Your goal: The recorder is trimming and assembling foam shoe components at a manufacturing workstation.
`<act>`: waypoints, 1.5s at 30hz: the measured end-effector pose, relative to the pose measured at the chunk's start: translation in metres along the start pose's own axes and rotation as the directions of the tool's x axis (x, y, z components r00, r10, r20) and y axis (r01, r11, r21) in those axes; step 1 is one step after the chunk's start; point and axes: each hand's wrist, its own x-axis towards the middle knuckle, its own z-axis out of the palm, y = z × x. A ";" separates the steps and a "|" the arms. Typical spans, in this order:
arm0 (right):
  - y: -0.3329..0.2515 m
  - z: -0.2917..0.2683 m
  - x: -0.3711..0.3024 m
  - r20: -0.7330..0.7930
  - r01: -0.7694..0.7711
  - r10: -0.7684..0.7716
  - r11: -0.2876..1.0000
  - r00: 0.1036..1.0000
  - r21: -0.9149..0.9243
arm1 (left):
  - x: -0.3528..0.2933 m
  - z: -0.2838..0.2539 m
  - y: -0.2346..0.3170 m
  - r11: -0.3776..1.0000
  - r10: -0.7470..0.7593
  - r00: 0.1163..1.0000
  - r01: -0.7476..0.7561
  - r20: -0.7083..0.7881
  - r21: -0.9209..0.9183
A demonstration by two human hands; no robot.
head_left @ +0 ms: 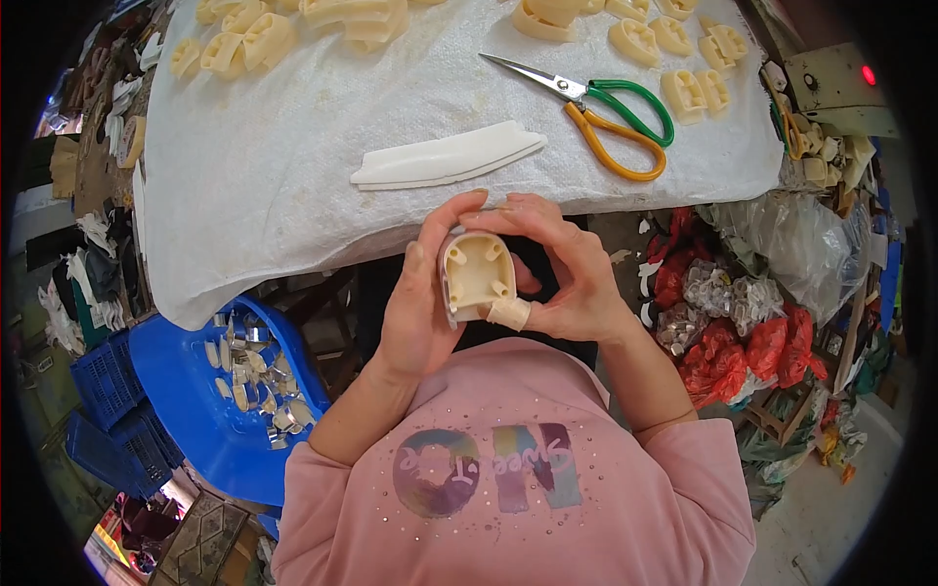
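Note:
Between my two hands is a cream plastic shoe heel [479,269], its hollow side with small posts turned up. A thin shiny covering runs along its left outer wall. My left hand [415,303] is closed along the left side of the heel. My right hand [567,259] grips the right side, its fingers curled over the far end; the thumb, wrapped in tan tape [509,313], presses at the near right corner. Just beyond my fingertips, a stack of white strips [445,158] lies on the cloth-covered table [283,127].
Scissors [576,95] with green and orange handles lie partly open at the right. Several cream heels [635,42] are spread along the far side. A blue plastic seat [186,391] at lower left holds several shiny covered pieces [256,366]. Red bags [718,361] sit low on the right.

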 end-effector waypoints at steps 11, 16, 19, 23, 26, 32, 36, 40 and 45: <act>0.002 0.002 -0.007 0.047 -0.096 0.092 0.991 0.995 0.089 | -0.004 -0.002 -0.016 0.960 0.161 0.986 -0.165 0.036 0.227; 0.001 -0.002 0.013 0.176 -0.431 0.408 0.698 0.896 0.573 | 0.000 0.002 -0.018 0.989 0.115 0.989 -0.123 0.095 0.087; -0.002 0.002 0.019 0.291 -0.604 0.571 0.492 0.768 0.627 | 0.000 0.010 -0.017 0.971 0.105 0.991 -0.083 -0.085 0.225; 0.010 -0.004 0.008 0.379 -0.531 0.373 0.635 0.847 0.561 | -0.002 0.008 -0.021 0.927 0.161 0.986 -0.164 0.038 0.338; -0.001 0.007 0.004 0.166 -0.277 0.232 0.891 0.959 0.359 | -0.002 0.014 -0.020 0.893 0.272 0.961 -0.234 -0.047 0.385; -0.002 0.032 -0.015 -0.048 -0.186 0.197 0.966 0.979 0.182 | 0.001 0.013 -0.015 0.939 0.236 0.963 -0.190 -0.132 0.288; 0.002 0.036 -0.019 -0.051 -0.160 0.176 0.959 0.983 0.236 | 0.003 0.017 -0.011 0.938 0.271 0.946 -0.218 -0.179 0.269; -0.003 0.039 -0.018 0.041 -0.310 0.358 0.738 0.933 0.599 | 0.004 0.013 -0.012 0.951 0.287 0.941 -0.257 -0.180 0.170; -0.001 0.038 -0.016 -0.098 -0.140 0.178 0.940 0.979 0.310 | 0.002 0.010 -0.026 0.913 0.391 0.912 -0.366 -0.127 0.181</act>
